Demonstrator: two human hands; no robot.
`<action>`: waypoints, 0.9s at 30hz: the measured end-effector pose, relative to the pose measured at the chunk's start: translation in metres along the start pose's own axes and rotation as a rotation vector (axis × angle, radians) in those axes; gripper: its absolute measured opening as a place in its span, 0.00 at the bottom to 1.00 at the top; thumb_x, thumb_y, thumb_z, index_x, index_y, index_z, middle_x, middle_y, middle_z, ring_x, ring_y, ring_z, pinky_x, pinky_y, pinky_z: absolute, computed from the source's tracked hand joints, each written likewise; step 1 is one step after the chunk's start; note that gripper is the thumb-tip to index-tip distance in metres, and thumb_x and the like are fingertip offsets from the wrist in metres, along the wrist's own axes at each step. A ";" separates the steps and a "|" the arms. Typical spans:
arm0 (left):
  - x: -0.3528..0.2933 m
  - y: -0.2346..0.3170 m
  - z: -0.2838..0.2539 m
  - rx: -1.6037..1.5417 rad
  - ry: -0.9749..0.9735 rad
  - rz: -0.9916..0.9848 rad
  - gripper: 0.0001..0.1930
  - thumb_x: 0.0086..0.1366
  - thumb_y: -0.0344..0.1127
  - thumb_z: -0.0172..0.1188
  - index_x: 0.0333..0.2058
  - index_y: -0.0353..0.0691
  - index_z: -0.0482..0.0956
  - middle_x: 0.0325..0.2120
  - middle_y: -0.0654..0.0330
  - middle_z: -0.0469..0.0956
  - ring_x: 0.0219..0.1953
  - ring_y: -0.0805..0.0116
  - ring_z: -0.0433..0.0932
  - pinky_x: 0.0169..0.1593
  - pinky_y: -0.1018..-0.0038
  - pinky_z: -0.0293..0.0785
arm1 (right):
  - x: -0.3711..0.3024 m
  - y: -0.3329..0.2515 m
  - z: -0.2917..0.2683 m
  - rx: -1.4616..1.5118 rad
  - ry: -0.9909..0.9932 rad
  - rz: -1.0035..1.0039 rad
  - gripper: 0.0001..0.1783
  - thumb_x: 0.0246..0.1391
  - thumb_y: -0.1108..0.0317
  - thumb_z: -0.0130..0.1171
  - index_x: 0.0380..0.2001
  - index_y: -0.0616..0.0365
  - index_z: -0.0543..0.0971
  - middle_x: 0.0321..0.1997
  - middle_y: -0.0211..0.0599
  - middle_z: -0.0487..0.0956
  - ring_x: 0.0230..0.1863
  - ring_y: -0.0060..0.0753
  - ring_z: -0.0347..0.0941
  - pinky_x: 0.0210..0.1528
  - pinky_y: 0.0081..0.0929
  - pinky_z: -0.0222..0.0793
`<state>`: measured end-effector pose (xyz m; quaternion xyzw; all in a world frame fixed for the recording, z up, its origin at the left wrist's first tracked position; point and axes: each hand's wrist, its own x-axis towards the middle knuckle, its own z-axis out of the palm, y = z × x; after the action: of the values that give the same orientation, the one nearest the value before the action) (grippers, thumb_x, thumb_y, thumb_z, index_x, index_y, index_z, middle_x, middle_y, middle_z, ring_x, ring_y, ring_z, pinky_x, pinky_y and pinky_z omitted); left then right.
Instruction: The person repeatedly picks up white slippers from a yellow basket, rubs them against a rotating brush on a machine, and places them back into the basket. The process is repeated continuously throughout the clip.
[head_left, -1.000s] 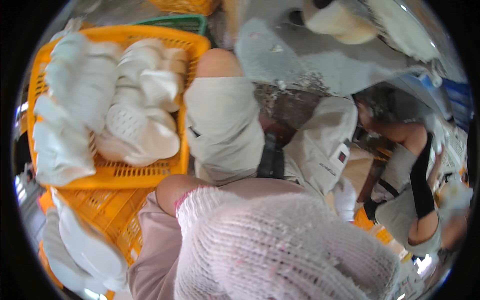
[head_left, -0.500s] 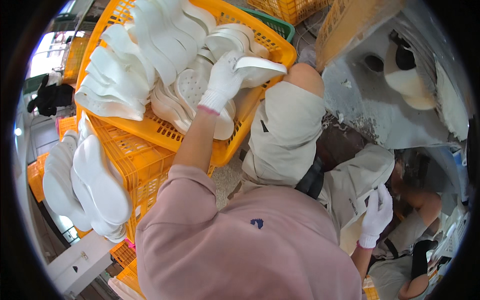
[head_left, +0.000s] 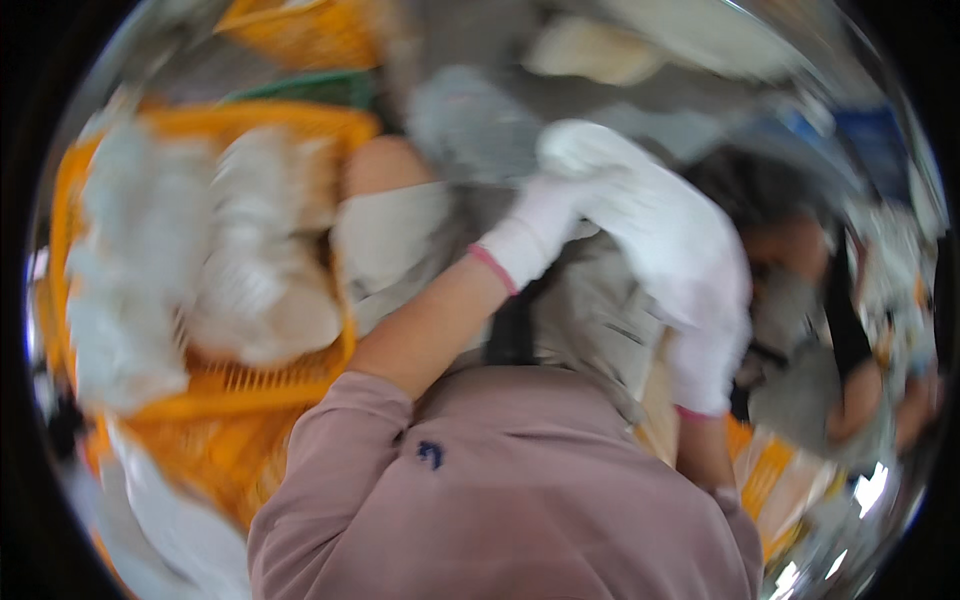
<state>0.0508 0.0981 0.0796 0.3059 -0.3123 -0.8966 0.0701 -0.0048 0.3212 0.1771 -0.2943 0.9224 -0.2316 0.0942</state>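
Blur softens the whole view. A white shoe sole point(head_left: 640, 190) is held up over my lap, slanting from the upper middle down to the right. My left hand point(head_left: 560, 210), in a white knitted glove with a pink cuff edge, is closed on the sole near its far end. At the sole's lower right end is my gloved right hand point(head_left: 706, 320); its fingers are smeared by motion and merge with the white sole, so their grip cannot be made out. More white soles point(head_left: 265, 260) stand packed in rows in an orange plastic basket point(head_left: 250, 385) to my left.
Under that basket is another orange crate point(head_left: 215, 455), with white soles point(head_left: 185, 510) beside it at lower left. A green crate point(head_left: 310, 88) and an orange crate point(head_left: 300, 30) lie beyond. Grey machinery fills the far side. Another person's legs point(head_left: 800, 350) are close on my right.
My left hand has carried the sole from over the basket rightward to above my lap. The right hand has come up to meet it. The view has turned right and blurred.
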 end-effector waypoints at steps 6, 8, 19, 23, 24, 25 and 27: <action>0.062 0.000 0.075 -0.299 -0.039 0.108 0.19 0.74 0.35 0.60 0.59 0.31 0.76 0.49 0.50 0.84 0.51 0.55 0.84 0.59 0.61 0.81 | -0.014 -0.033 0.018 0.732 0.273 0.195 0.31 0.67 0.67 0.59 0.68 0.71 0.66 0.63 0.58 0.76 0.64 0.48 0.75 0.64 0.37 0.71; 0.079 0.021 0.085 -0.298 -0.055 0.183 0.19 0.74 0.37 0.59 0.58 0.32 0.77 0.49 0.49 0.84 0.50 0.54 0.84 0.58 0.60 0.82 | 0.017 -0.036 0.019 0.646 0.218 0.163 0.31 0.66 0.69 0.59 0.68 0.71 0.66 0.60 0.62 0.78 0.60 0.54 0.78 0.60 0.40 0.74; 0.157 0.053 -0.030 0.476 0.327 0.334 0.26 0.74 0.44 0.60 0.64 0.33 0.75 0.58 0.49 0.81 0.60 0.58 0.78 0.65 0.65 0.72 | 0.168 -0.017 0.035 0.448 0.381 -0.327 0.16 0.62 0.67 0.53 0.47 0.66 0.81 0.38 0.59 0.82 0.42 0.68 0.79 0.44 0.50 0.75; 0.088 0.080 -0.063 1.130 0.191 0.459 0.24 0.73 0.45 0.64 0.59 0.32 0.80 0.53 0.52 0.84 0.54 0.62 0.81 0.60 0.68 0.75 | 0.208 -0.014 0.034 -0.058 0.342 -0.476 0.12 0.45 0.65 0.69 0.29 0.60 0.80 0.37 0.52 0.83 0.36 0.62 0.81 0.38 0.50 0.79; 0.071 0.082 -0.064 1.210 0.167 0.446 0.24 0.72 0.46 0.64 0.55 0.31 0.82 0.50 0.50 0.85 0.52 0.61 0.83 0.58 0.68 0.76 | 0.217 -0.018 0.033 -0.044 0.177 -0.333 0.13 0.48 0.62 0.68 0.32 0.61 0.81 0.39 0.54 0.83 0.39 0.63 0.81 0.41 0.51 0.79; 0.058 0.078 -0.060 1.275 0.123 0.518 0.24 0.71 0.48 0.65 0.52 0.29 0.84 0.46 0.48 0.87 0.50 0.60 0.84 0.57 0.68 0.77 | 0.225 -0.024 0.034 0.048 0.163 -0.235 0.15 0.51 0.60 0.66 0.34 0.62 0.82 0.41 0.57 0.84 0.42 0.65 0.82 0.45 0.52 0.80; 0.045 0.062 -0.040 0.661 -0.086 0.368 0.17 0.70 0.39 0.68 0.52 0.35 0.84 0.42 0.62 0.87 0.40 0.73 0.84 0.47 0.74 0.80 | 0.227 -0.033 0.033 0.147 0.129 -0.021 0.18 0.56 0.57 0.63 0.37 0.64 0.84 0.44 0.60 0.84 0.46 0.66 0.82 0.48 0.53 0.79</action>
<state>0.0345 0.0136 0.0698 0.2130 -0.6370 -0.7319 0.1145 -0.1617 0.1522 0.1557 -0.2808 0.9039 -0.3182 0.0535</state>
